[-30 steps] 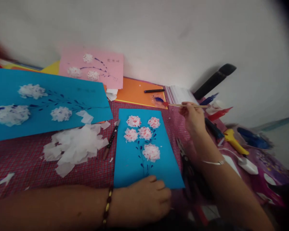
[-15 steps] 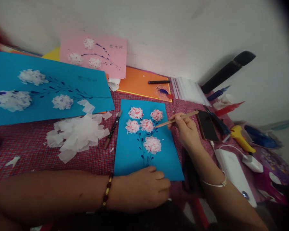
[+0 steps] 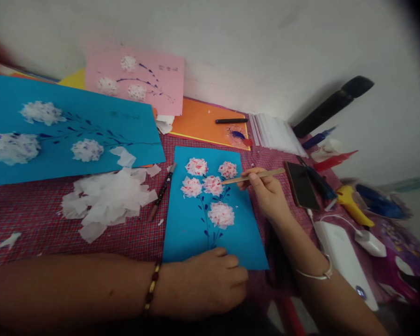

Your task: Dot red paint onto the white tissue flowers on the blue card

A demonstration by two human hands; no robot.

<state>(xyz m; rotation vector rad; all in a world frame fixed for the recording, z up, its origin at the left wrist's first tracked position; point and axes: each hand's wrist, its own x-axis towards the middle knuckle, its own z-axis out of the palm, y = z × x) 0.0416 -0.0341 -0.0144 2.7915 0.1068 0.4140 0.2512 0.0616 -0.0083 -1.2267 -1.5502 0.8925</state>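
Now off red paint [image 3: 247, 142], stick [image 3: 271, 173] in right fingers [image 3: 255, 178], at middle flower [image 3: 213, 185]

ctr blue card [image 3: 247, 233] free lower R, L hand [image 3: 208, 282] blocking btm edge, phone [image 3: 302, 185] nr R hand [image 3: 270, 196]

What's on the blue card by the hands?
Five red-flecked white flowers with dark leaves show on the blue card. The left hand hides part of its near edge and anything beneath.

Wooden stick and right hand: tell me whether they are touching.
Touching. The head view shows it: the right hand grips the wooden stick between thumb and fingers, with the stick's two ends showing on either side.
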